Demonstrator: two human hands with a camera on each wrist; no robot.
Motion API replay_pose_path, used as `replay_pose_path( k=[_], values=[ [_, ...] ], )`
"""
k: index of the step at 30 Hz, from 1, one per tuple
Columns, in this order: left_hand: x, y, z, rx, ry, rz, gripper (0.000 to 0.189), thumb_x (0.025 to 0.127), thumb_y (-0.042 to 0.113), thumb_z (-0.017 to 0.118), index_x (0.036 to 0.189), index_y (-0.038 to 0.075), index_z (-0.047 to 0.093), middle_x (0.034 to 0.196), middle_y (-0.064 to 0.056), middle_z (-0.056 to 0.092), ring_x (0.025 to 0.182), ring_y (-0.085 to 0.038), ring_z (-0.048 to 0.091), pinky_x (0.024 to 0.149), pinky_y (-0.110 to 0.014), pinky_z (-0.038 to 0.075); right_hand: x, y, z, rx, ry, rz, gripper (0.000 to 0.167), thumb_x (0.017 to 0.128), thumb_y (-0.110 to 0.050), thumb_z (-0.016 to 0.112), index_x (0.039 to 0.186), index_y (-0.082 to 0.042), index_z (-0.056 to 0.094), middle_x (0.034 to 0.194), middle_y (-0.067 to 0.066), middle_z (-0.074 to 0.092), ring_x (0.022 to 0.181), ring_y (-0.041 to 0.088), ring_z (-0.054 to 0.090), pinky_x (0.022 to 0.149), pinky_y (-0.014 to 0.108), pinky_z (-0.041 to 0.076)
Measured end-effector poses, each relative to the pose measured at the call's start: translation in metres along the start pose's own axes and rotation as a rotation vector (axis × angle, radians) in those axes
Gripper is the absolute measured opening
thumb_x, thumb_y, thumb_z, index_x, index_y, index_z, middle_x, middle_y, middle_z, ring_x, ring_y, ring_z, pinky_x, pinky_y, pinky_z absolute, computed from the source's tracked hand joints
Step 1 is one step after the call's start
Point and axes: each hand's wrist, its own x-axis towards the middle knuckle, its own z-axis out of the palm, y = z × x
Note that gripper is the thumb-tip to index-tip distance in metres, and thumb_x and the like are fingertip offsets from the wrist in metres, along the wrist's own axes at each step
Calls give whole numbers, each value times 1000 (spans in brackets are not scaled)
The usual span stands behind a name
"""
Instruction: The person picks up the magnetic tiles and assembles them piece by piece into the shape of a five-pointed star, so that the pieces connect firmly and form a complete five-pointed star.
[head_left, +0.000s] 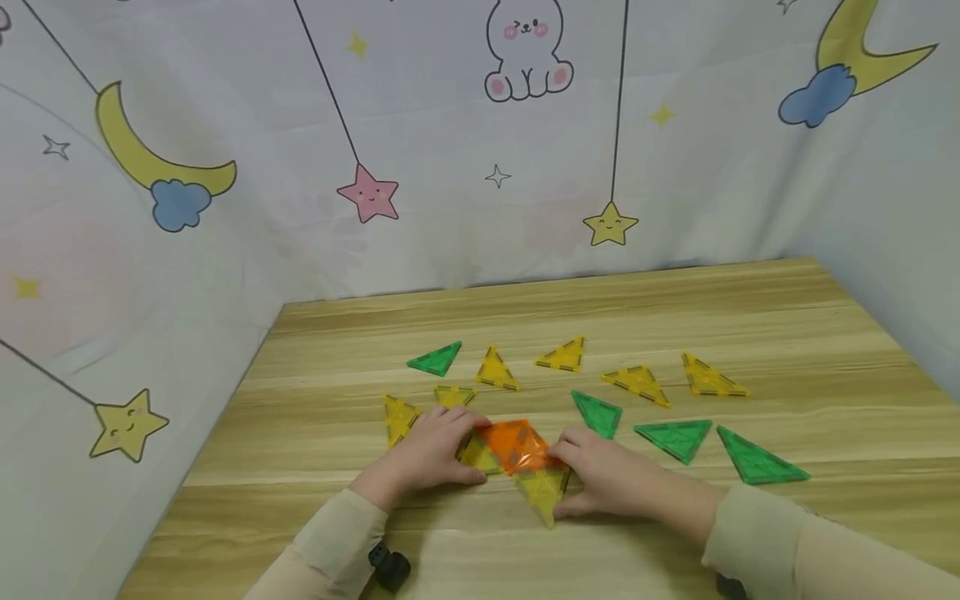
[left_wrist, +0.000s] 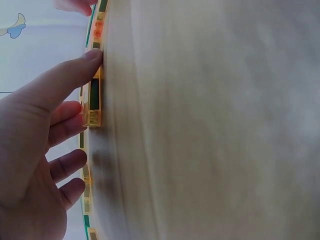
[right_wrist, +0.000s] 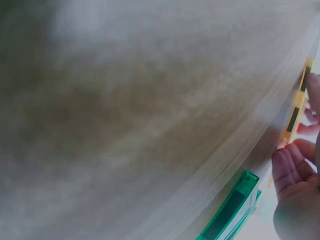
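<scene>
Near the lower centre of the frame, the left grip [head_left: 431,450] is pinching a yellow tile [head_left: 480,455] and the right grip [head_left: 609,477] is grasping another yellow tile [head_left: 540,493], while an orange piece [head_left: 516,443] is lying between them on the bench [head_left: 300,475]. The hands seem to be fitting edges together; the next move is probably calling for a gentle, level squeeze, keeping the seams aligned
</scene>
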Motion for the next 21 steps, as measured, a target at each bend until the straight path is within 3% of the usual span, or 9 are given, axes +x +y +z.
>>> replay_pose_path(
  k=[7, 12, 17, 21],
  values=[
    [7, 3, 0, 48, -3, 4, 65, 76, 46, 74, 131, 17, 52, 131, -2, 51, 110, -26, 46, 92, -46, 36, 2, 7, -3, 1, -9, -32, 64, 76, -49, 73, 118, -3, 59, 101, -4, 49, 90, 7, 47, 81, 29, 45],
    [9, -2, -1, -7, 28, -6, 67, 78, 47, 72, 132, 14, 52, 132, -4, 51, 116, -29, 45, 97, -52, 31, 3, 10, -7, -10, -27, -33, 67, 75, -51, 72, 121, -5, 58, 104, -4, 50, 95, 9, 47, 84, 29, 44],
    [5, -18, -7, -82, 109, -86, 60, 81, 36, 73, 130, 9, 53, 129, -10, 52, 119, -34, 43, 98, -55, 26, 4, 12, -10, -19, -57, -33, 68, 78, -52, 69, 128, -8, 55, 118, 0, 53, 108, 16, 48, 92, 36, 42],
    [3, -30, -13, -76, 140, -178, 55, 83, 33, 72, 129, 10, 54, 130, -8, 53, 117, -33, 43, 96, -52, 28, 7, 13, -12, -27, -89, -52, 63, 82, -49, 67, 132, -14, 53, 132, 1, 51, 116, 22, 45, 98, 42, 36]
  ],
)
